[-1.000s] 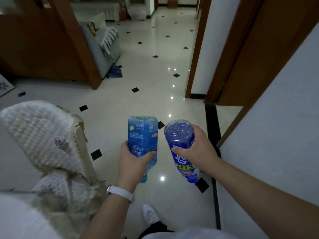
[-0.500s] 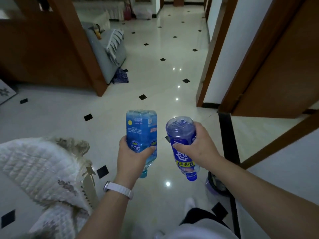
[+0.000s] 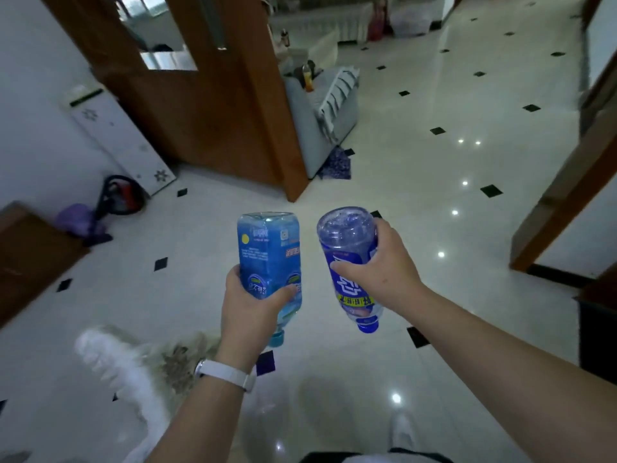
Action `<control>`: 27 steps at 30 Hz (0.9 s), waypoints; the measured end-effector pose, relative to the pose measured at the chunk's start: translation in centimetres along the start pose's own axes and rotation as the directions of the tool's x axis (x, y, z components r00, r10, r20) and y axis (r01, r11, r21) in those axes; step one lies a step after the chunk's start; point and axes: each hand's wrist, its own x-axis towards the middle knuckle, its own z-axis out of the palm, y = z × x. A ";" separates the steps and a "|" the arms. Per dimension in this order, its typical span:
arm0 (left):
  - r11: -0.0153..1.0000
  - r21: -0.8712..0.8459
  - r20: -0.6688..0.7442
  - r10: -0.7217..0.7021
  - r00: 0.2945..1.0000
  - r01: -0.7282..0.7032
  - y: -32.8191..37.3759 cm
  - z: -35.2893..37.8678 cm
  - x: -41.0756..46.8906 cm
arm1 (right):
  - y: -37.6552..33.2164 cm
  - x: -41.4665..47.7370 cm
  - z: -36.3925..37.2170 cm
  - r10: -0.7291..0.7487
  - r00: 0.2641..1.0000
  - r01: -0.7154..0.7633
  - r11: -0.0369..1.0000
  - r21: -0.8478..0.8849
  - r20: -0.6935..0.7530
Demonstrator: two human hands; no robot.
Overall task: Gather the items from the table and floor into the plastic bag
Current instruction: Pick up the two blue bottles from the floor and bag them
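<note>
My left hand (image 3: 248,304) grips a light-blue square plastic bottle (image 3: 268,248) around its lower half, cap pointing down toward me. My right hand (image 3: 384,269) grips a dark-blue round plastic bottle (image 3: 347,248) by its labelled side, also cap down. Both bottles are held side by side over the shiny tiled floor, a small gap between them. A purple plastic bag (image 3: 78,218) lies on the floor at the far left, next to a vacuum cleaner. A white band sits on my left wrist.
A red and black vacuum cleaner (image 3: 120,195) stands by the left wall. A wooden door and post (image 3: 233,105) rise ahead, a grey sofa (image 3: 320,118) behind them. A quilted white chair cover (image 3: 127,369) is at lower left, wooden door frames at right.
The view has swung left and forward across the floor; the door, vacuum cleaner and purple bag came into sight. Both hands keep the same hold on the bottles.
</note>
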 end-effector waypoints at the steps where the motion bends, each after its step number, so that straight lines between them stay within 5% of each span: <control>1: 1.000 -0.020 -0.020 -0.003 1.000 0.003 0.4 0.3 1.2 | -0.6 1.8 0.2 -0.014 1.000 0.014 1.000 0.005 0.011; 10: 0.980 -0.108 -0.152 -0.185 0.971 0.169 -2.1 -0.8 11.4 | -1.4 12.8 7.4 0.007 0.978 0.004 0.999 -0.052 0.208; 21: 0.963 -0.197 -0.202 -0.224 0.953 0.184 -4.7 -7.4 32.5 | -8.4 29.0 23.2 -0.062 0.951 0.129 0.970 -0.205 0.301; 27: 0.969 -0.209 -0.266 -0.183 0.946 0.129 -4.7 -14.5 41.8 | -12.9 35.9 33.5 -0.165 0.932 0.207 0.973 -0.102 0.322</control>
